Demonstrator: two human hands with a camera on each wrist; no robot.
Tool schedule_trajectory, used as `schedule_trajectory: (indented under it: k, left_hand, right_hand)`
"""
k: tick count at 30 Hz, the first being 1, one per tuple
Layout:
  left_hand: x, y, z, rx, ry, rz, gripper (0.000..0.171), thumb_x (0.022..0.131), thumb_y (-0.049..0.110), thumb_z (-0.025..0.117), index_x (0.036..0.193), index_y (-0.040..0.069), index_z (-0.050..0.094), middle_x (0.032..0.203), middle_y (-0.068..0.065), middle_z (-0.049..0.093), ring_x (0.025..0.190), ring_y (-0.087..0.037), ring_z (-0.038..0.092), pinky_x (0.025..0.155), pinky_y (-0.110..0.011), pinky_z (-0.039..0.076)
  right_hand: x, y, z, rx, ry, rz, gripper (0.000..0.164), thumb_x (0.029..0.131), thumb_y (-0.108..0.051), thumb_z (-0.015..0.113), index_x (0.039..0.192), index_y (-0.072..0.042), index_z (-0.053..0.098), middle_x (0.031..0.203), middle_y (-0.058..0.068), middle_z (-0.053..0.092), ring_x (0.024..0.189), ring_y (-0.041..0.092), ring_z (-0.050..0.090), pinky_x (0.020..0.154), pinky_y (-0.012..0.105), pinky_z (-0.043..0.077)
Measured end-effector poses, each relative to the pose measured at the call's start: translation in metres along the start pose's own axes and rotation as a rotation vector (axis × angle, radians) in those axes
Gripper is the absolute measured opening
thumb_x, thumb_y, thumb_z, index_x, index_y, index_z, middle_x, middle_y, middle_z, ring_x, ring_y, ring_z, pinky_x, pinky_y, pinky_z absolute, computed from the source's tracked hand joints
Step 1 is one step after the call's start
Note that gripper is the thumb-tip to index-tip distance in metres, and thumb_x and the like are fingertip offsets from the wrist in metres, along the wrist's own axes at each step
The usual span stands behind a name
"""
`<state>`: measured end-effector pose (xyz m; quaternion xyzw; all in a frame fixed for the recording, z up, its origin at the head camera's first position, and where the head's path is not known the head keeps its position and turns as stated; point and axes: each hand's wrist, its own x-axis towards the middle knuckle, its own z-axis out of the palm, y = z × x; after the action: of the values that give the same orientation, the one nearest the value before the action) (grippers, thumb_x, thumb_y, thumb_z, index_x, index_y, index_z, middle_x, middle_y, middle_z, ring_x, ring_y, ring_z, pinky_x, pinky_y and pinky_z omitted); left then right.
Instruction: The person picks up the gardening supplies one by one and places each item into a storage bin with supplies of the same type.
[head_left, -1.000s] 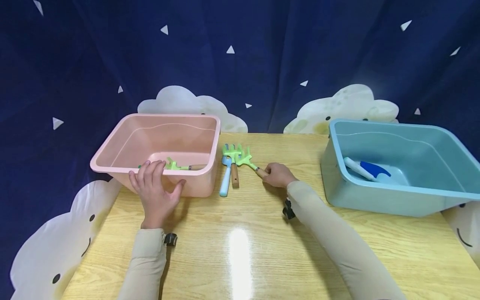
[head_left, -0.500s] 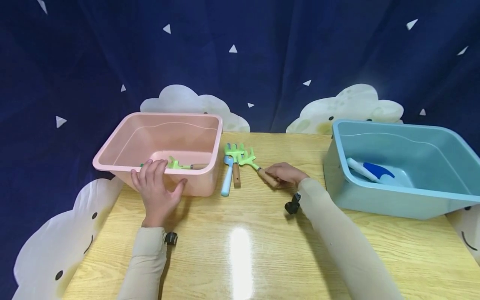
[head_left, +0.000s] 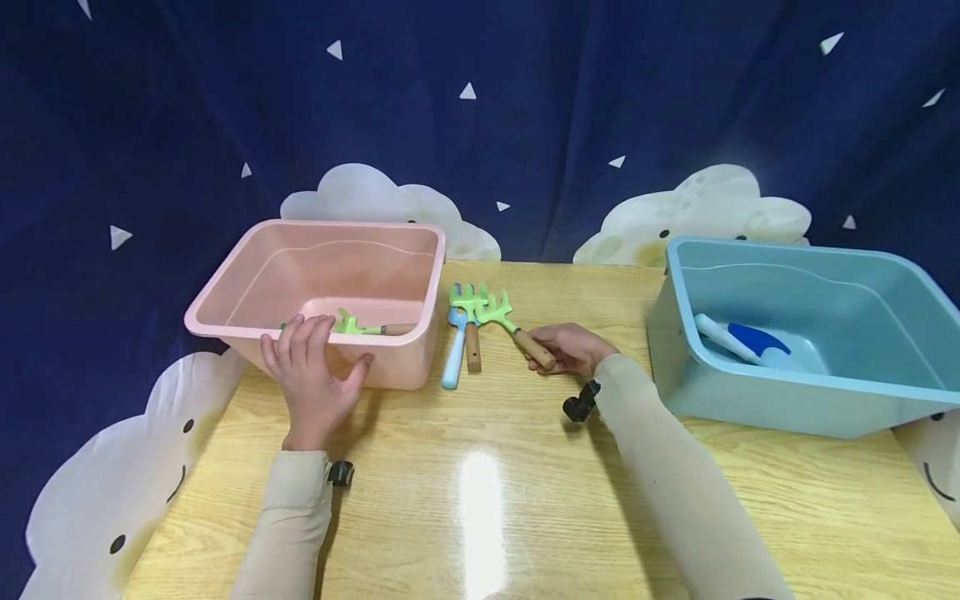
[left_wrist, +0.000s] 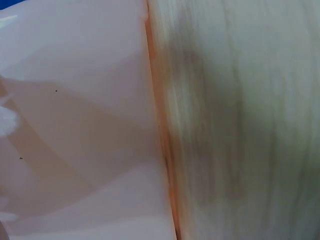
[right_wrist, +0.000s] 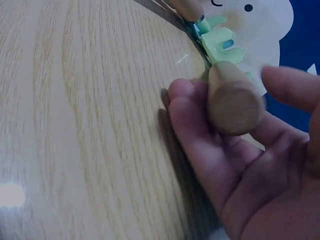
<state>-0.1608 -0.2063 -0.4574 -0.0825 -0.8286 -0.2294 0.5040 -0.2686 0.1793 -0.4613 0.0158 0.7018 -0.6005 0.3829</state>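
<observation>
In the head view my left hand [head_left: 311, 392] grips the front rim of a pink bin [head_left: 382, 362], fingers over the edge and thumb outside. The left wrist view shows mostly the bin's wall [left_wrist: 100, 60]. My right hand [head_left: 573, 347] holds the wooden handle of a green hand rake [head_left: 531, 346]; in the right wrist view, fingers [right_wrist: 192, 125] curl under the handle [right_wrist: 235, 102] while one digit stands off it. Beside its tines lie a second green hand rake [head_left: 472, 346] with a wooden handle and a blue tool [head_left: 453, 362] with a light-blue handle.
Inside the pink bin lies a green tool [head_left: 360, 328] with a wooden handle. A blue bin [head_left: 787, 404] stands at the right, with a white-handled, dark-blue tool [head_left: 757, 340] in it. Behind the wooden table [head_left: 405, 517] hangs a dark-blue curtain [head_left: 525, 108].
My right hand has shifted from the handle's end to its far side and underneath, leaving more of the handle visible. The left hand stays on the pink rim.
</observation>
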Motion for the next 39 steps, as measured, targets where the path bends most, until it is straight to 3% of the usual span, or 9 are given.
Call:
schedule_trajectory:
  k: [5,10,13,19,26,34,39]
  left_hand:
    - [-0.0003,0.0007,0.0005,0.007,-0.023,0.001,0.066,0.073,0.041,0.074,0.125,0.003,0.059,0.125,-0.015,0.060,0.130,-0.036,0.043,0.117,-0.064,0.009]
    - [-0.0003,0.0005,0.0003,0.006,-0.013,0.004,0.066,0.072,0.039,0.075,0.124,0.003,0.059,0.125,-0.015,0.060,0.129,-0.036,0.043,0.117,-0.065,0.009]
    - [0.0002,0.0003,0.0004,0.002,-0.009,0.005,0.065,0.072,0.039,0.075,0.124,0.003,0.059,0.125,-0.015,0.060,0.129,-0.035,0.044,0.118,-0.064,0.009]
    - [0.0008,0.0000,0.0003,0.004,-0.021,0.003,0.065,0.072,0.039,0.075,0.125,0.004,0.059,0.125,-0.014,0.060,0.129,-0.035,0.043,0.118,-0.063,0.008]
    - [0.0010,-0.0006,0.0004,0.003,-0.025,0.006,0.065,0.073,0.039,0.074,0.125,0.004,0.059,0.125,-0.014,0.059,0.130,-0.035,0.043,0.117,-0.063,0.009]
    - [0.0013,-0.0008,-0.0006,0.007,-0.011,0.006,0.065,0.073,0.040,0.073,0.124,0.003,0.058,0.125,-0.014,0.059,0.129,-0.035,0.043,0.117,-0.064,0.009]
    - [0.0016,-0.0004,-0.0009,0.000,-0.007,0.002,0.064,0.072,0.039,0.074,0.124,0.004,0.059,0.124,-0.014,0.060,0.129,-0.034,0.043,0.117,-0.063,0.009]
  right_hand:
    - [-0.0002,0.0039,-0.0040,0.043,-0.043,-0.012,0.059,0.101,-0.011,0.051,0.154,-0.005,0.029,0.136,0.022,0.053,0.089,0.016,0.073,0.082,0.030,0.060]
    - [-0.0017,0.0052,-0.0063,0.043,-0.085,-0.028,0.062,0.099,-0.008,0.052,0.155,-0.005,0.026,0.148,0.027,0.042,0.093,0.017,0.073,0.081,0.031,0.060]
    - [-0.0022,0.0046,-0.0058,0.021,-0.073,-0.030,0.063,0.098,-0.008,0.055,0.155,-0.006,0.029,0.146,0.021,0.045,0.095,0.015,0.072,0.080,0.030,0.060]
    - [-0.0015,0.0027,-0.0039,-0.093,-0.024,-0.015,0.064,0.094,-0.011,0.063,0.152,-0.014,0.038,0.124,0.003,0.055,0.081,0.006,0.063,0.074,0.026,0.058]
    - [-0.0036,0.0039,-0.0049,-0.073,-0.060,-0.012,0.068,0.094,-0.011,0.062,0.155,-0.014,0.032,0.151,0.018,0.039,0.095,0.012,0.065,0.078,0.027,0.058]
    - [-0.0016,0.0035,-0.0048,-0.048,-0.051,-0.014,0.067,0.092,-0.010,0.063,0.154,-0.013,0.035,0.137,0.011,0.051,0.091,0.011,0.067,0.077,0.028,0.059]
    - [-0.0009,0.0061,-0.0052,-0.053,-0.026,-0.025,0.066,0.093,-0.010,0.062,0.153,-0.014,0.036,0.139,0.012,0.050,0.090,0.010,0.067,0.077,0.028,0.058]
